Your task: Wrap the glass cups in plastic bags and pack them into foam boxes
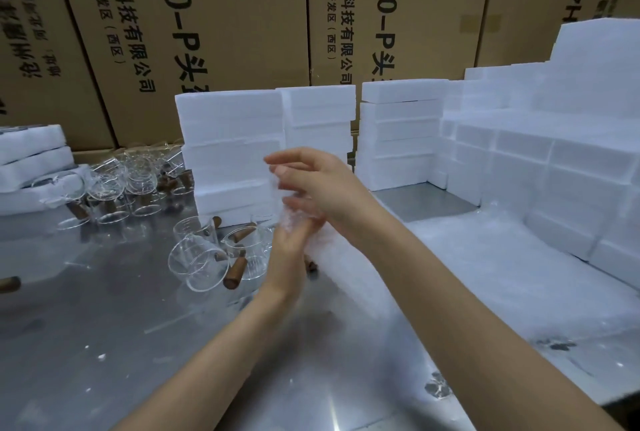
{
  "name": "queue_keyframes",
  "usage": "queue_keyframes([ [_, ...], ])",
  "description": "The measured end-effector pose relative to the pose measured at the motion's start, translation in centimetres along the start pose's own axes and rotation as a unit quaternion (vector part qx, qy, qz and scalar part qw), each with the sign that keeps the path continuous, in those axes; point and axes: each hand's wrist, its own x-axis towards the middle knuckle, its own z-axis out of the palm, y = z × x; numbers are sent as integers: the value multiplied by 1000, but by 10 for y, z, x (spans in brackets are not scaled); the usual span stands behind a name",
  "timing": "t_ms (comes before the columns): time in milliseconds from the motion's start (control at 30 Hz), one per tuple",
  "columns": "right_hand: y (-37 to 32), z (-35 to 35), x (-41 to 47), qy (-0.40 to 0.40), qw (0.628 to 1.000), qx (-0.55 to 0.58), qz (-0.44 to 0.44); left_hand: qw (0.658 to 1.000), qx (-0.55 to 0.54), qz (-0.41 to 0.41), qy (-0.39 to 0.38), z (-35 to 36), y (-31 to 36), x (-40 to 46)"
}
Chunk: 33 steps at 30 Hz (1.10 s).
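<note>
My left hand and right hand pinch a plastic bag (blurred) between them; glass cups lie at nine o'clock, foam boxes at twelve.

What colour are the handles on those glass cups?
Brown, like wood. The handles on the glass cups show clearly in the head view.

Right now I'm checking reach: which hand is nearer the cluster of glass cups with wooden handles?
Left. The left hand sits right beside the glass cups, at their right edge. The right hand is higher and farther right, above the left.
</note>
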Motion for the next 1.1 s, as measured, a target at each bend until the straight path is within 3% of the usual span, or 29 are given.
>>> queue_keyframes([
  [67,8,-7,1,34,999,-13,-20,999,-11,-42,30,-10,-2,9],
  [167,24,-32,1,187,973,-114,-74,993,-60,-88,43,-24,-2,19],
  [233,35,-53,-2,230,959,-164,-25,991,-83,-98,42,-31,0,23],
  [367,54,-76,-13,155,957,-209,128,992,-85,-91,29,-36,-1,27],
  [567,63,-88,-27,55,980,-132,141,984,-89,-98,116,-36,-6,29],
  [733,65,-85,-21,193,978,-34,77,979,-5,-123,162,-36,-5,27],
  [800,69,-83,-18,259,963,-20,66,980,75,-77,166,-31,-3,23],
  [900,76,-78,-15,326,941,-53,73,970,213,58,102,-20,0,12],
  [967,80,-75,-13,349,931,-88,63,937,310,158,33,-14,0,5],
  [1100,85,-67,-12,365,915,-172,20,839,418,343,-61,-1,-2,-6],
])
